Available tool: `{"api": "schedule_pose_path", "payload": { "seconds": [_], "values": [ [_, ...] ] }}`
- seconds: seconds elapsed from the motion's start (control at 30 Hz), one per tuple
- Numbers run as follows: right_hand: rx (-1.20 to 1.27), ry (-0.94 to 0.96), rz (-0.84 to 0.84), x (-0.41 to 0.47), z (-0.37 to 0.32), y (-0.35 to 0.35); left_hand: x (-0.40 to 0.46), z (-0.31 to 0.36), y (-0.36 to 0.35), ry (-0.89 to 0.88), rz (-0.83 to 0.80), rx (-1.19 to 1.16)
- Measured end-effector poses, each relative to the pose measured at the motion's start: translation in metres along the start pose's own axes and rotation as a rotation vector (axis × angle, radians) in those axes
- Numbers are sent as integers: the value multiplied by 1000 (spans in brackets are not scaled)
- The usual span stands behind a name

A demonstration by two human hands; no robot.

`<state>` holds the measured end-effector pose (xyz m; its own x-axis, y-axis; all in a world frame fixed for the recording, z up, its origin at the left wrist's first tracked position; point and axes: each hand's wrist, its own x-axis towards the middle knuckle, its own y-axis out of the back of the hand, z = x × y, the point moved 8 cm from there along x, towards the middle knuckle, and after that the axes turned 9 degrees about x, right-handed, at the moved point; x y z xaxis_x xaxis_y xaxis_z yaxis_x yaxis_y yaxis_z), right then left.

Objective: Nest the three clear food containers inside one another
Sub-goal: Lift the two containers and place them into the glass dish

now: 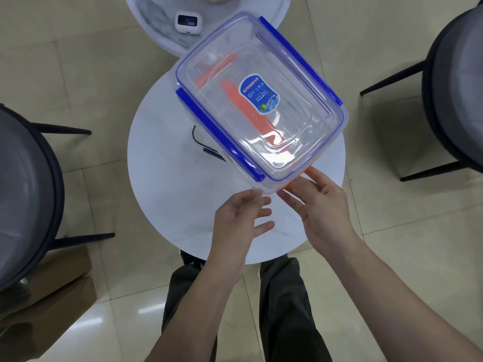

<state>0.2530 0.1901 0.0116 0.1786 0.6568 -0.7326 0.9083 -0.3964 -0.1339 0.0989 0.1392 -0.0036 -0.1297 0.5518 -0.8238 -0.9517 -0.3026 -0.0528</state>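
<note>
A large clear container with blue clips (295,82) lies tilted on the round white table (162,194). Its blue-rimmed lid carries a blue label (258,94). Orange clips of a smaller clear container (245,108) show through the plastic, and an orange edge (296,182) sticks out under the near corner. I cannot make out a third container. My left hand (240,218) hovers with spread fingers, its tips at the container's near corner. My right hand (318,202) has its fingers extended and touches the orange edge.
A black cable (209,150) lies on the table left of the container. A second round table (167,30) behind holds a small white device (187,22). Dark chairs stand at the left (28,194) and right (454,82). A cardboard box (52,296) sits on the floor.
</note>
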Motion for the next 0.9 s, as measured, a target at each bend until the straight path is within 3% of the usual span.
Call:
{"api": "schedule_pose_path", "payload": {
  "seconds": [0.27,0.5,0.9],
  "values": [
    [49,-22,61,2,4,2,9,11,13,-52,6,36],
    [35,12,23,1,1,2,45,70,53,-141,114,-112],
    [-16,70,51,0,-1,3,65,103,65,-122,-27,-270]
  ]
}}
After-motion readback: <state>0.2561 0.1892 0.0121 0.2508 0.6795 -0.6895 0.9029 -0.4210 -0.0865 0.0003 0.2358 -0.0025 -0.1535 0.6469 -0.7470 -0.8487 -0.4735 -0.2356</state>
